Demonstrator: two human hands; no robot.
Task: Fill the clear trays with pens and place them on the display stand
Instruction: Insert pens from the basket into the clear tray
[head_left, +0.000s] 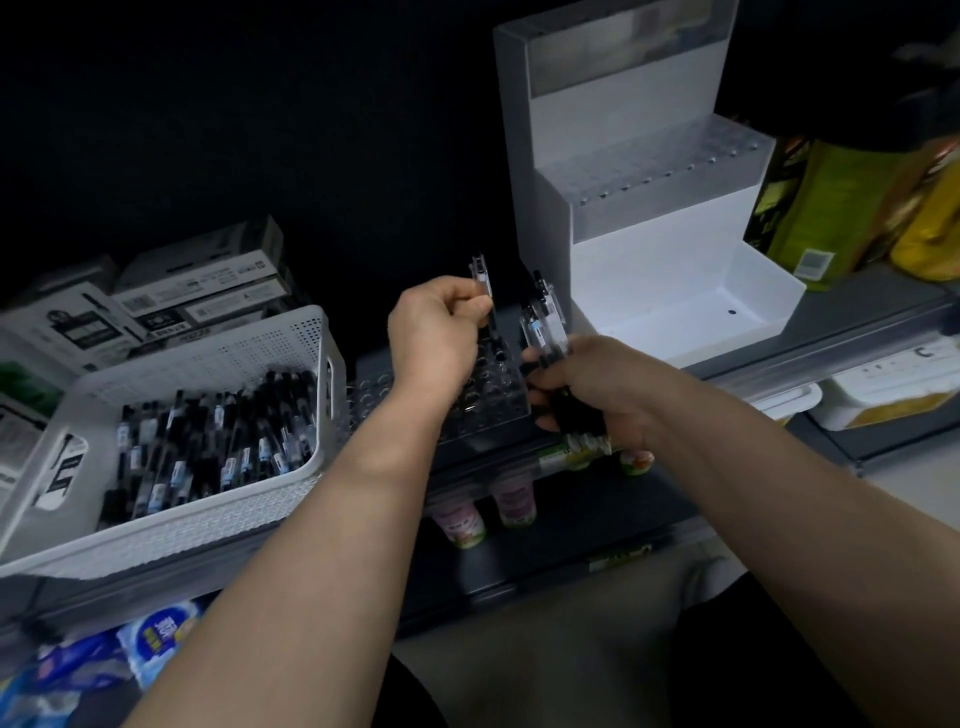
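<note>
both bare forearms reach forward from below. the right hand (592, 384) is curled round a bundle of pens (545, 322), their ends pointing up. the left hand (439, 332), knuckles up, pinches a single pen (482, 275) upright over the clear tray (488, 400), which sits on the shelf between the hands. left of it, a white basket (218, 343) holds loose pens. farther right stands the white display stand (654, 270).
</note>
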